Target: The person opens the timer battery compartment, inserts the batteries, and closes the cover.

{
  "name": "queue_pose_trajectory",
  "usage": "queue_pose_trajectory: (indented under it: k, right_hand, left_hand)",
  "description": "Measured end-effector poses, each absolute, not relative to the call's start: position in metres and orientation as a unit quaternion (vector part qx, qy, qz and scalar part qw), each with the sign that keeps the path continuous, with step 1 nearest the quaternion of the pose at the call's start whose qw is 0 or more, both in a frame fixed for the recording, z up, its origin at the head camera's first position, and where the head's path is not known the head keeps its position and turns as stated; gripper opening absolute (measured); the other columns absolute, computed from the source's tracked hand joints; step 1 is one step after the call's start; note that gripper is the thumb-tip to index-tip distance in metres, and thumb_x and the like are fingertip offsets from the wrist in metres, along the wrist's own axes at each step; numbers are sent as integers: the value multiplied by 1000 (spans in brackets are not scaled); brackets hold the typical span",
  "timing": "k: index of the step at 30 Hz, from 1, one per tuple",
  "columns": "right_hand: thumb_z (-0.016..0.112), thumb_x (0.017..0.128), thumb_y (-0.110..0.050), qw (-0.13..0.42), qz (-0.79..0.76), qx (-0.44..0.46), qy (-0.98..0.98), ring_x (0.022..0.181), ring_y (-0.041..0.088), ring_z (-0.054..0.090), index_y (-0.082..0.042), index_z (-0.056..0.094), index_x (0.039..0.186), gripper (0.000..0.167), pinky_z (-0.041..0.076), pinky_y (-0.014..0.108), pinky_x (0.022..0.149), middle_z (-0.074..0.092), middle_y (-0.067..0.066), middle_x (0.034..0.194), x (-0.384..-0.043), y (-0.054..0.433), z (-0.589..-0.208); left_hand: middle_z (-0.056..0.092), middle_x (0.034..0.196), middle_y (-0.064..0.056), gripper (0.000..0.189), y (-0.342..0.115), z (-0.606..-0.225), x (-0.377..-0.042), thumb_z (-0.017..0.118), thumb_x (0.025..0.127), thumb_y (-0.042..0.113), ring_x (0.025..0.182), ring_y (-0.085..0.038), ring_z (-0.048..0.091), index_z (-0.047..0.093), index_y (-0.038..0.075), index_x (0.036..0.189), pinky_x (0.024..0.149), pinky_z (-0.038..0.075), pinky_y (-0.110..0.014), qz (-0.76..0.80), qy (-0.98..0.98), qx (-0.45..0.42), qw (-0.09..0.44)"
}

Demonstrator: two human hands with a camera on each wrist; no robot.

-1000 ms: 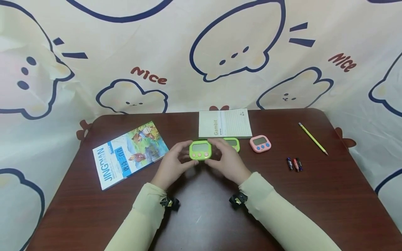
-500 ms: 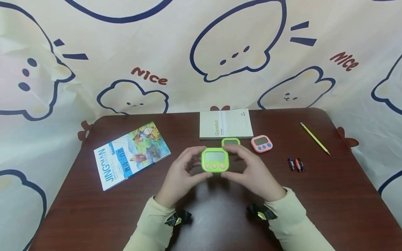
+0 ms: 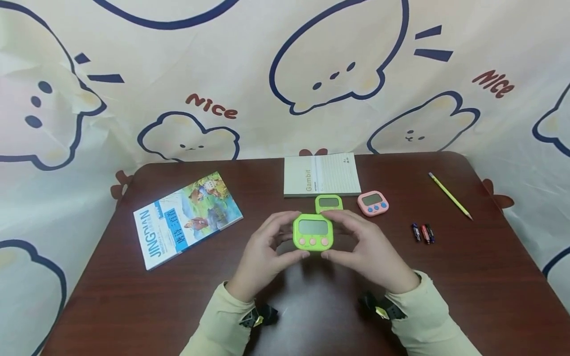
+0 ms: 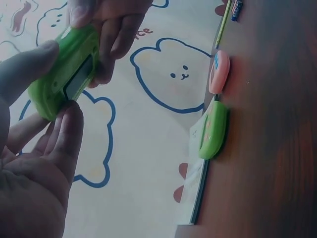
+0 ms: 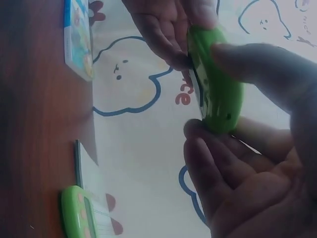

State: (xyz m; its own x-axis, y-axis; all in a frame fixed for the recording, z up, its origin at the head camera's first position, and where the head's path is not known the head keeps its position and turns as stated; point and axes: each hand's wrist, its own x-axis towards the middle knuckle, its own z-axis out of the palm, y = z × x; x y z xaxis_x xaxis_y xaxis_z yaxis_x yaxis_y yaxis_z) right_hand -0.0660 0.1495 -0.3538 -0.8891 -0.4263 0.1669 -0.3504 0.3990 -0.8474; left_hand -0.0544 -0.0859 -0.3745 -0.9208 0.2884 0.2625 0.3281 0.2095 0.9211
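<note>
A green digital timer [image 3: 313, 233] with a grey screen and pink buttons is held up above the table between both hands. The left hand [image 3: 269, 247] pinches its left side between thumb and fingers. On the other side the right hand [image 3: 371, 252] grips it the same way, thumb at the lower corner. Both wrist views show the held timer [image 4: 64, 74] tilted, with fingertips at its edges. Just behind it in the head view, a second green timer [image 3: 329, 201] lies on the table, partly covered. A pink timer [image 3: 373, 203] with blue buttons lies to the right of that one.
A notepad [image 3: 321, 175] lies at the table's back edge, behind the green timer. At the left is a book [image 3: 187, 220] with a colourful cover. A yellow-green pencil [image 3: 450, 195] and several small batteries [image 3: 423, 233] lie at the right. A patterned cloth [image 3: 200, 59] hangs behind the table [image 3: 111, 291].
Both hands have carried the green timer to the right and toward the body; it looks larger now. The second green timer shows more. The things on the table have stayed put.
</note>
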Motion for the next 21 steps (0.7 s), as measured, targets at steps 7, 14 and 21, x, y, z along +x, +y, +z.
queue_pose_trajectory:
  k: [7, 14, 21]
  right_hand:
    - [89, 76, -15, 117, -580, -189, 784, 113, 17, 66, -8, 60, 135, 66, 55, 31, 95, 61, 4, 135, -69, 156, -356]
    - [78, 87, -11, 214, -647, -140, 718, 104, 22, 69, 6, 60, 130, 50, 58, 31, 86, 69, 16, 119, -78, 164, -364]
    - [69, 96, -16, 265, -653, -151, 693, 96, 30, 72, 12, 62, 124, 40, 59, 41, 88, 72, 14, 109, -85, 167, -372]
  left_hand:
    - [56, 136, -1, 70, -89, -375, -56, 87, 78, 12, 117, -14, 62, 55, 13, 141, 97, 53, -28, -580, -782, -228, 20]
    - [59, 134, -1, 64, -92, -377, -61, 85, 80, 7, 121, -17, 60, 58, 11, 138, 100, 52, -30, -549, -796, -251, 52]
    - [67, 121, 6, 44, -94, -380, -60, 83, 83, 10, 111, -11, 64, 69, 16, 124, 95, 55, -32, -525, -814, -241, 58]
